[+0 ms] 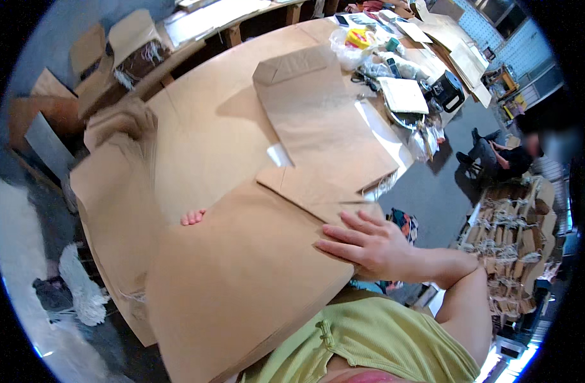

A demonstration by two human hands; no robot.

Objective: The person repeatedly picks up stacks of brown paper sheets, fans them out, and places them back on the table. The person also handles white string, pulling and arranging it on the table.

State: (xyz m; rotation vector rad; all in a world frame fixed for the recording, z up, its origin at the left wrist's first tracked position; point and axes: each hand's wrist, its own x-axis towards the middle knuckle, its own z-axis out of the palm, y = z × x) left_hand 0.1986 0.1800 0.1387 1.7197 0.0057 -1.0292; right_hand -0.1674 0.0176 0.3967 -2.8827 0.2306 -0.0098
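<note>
A large stack of flat brown paper bags (241,274) lies in front of me, reaching past the table's near edge toward my body. My right hand (372,242) rests flat on its right side, palm down, fingers stretched and slightly apart. Of my left hand (193,217) only the fingertips show, pressed together at the stack's far left edge. They curl at the paper's edge; the rest of that hand and its arm are hidden beneath the paper. Beyond the stack lies another brown paper bag (324,121) with a folded end.
More brown bags (120,210) pile up at the left of the wooden table (203,134). A dark kettle-like jug (447,90), plastic bags and papers crowd the far right. A person (512,159) sits beyond, near stacked bundles (509,249) with white strings.
</note>
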